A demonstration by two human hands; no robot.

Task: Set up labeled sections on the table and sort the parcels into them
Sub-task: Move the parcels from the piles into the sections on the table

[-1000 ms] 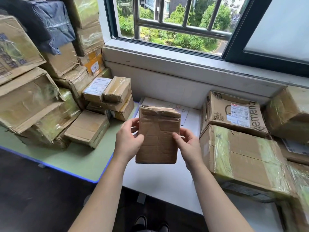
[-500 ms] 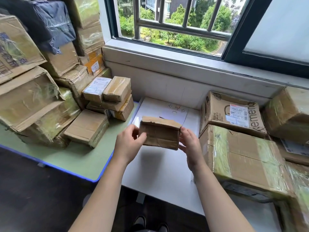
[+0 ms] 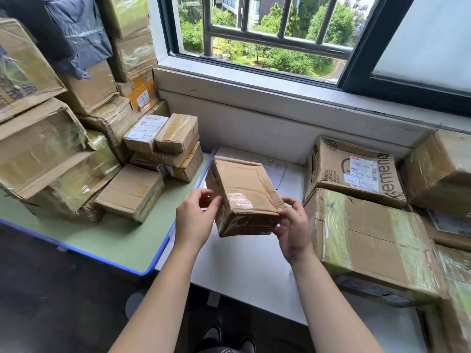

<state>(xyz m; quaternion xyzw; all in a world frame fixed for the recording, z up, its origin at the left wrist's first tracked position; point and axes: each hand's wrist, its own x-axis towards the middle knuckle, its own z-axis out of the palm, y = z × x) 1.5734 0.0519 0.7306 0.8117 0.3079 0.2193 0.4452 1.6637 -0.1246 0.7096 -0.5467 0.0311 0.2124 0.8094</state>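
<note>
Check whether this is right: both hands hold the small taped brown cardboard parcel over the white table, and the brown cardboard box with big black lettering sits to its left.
Wrong side. The head view shows the black-lettered cardboard box right of the taped cardboard parcel, not left. The left hand and right hand do hold it over the white table.

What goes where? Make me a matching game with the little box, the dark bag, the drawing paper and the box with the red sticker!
Things: 1 little box; 2 dark bag; 3 drawing paper; 4 red-sticker box.
Places: A top of the left pile; B flat on the white table; C held by left hand and right hand; D right, by the wall.
Pairs: 1-C, 2-A, 3-B, 4-D.
</note>
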